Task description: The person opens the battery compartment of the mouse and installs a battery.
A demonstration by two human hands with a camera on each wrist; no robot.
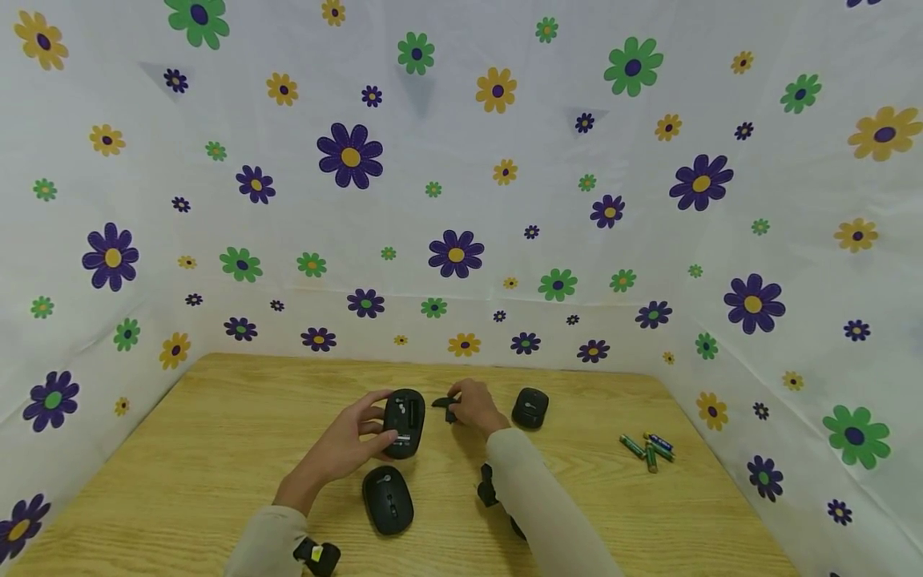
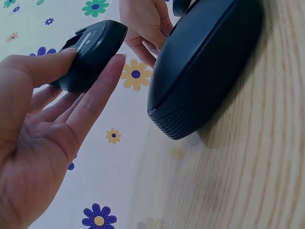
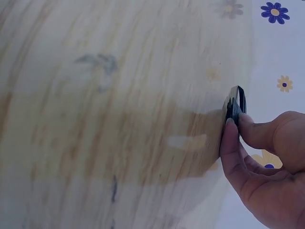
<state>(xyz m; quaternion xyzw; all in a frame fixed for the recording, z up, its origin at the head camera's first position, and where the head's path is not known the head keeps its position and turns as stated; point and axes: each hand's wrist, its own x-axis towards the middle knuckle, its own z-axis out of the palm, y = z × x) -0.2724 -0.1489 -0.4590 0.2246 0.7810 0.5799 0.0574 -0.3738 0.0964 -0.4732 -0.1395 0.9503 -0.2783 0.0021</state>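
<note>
Lower centre, left hand (image 1: 349, 439) gripped upturned mouse (image 1: 405, 423); right hand (image 1: 476, 405) pinched black cover (image 1: 441, 402); probably cover-off step; next likely needed batteries (image 1: 651, 457), lower right.

White cloth (image 1: 392, 212) printed with purple, green and yellow flowers (image 1: 349, 157) hangs behind and at both sides of the wooden table (image 1: 223, 433).
</note>
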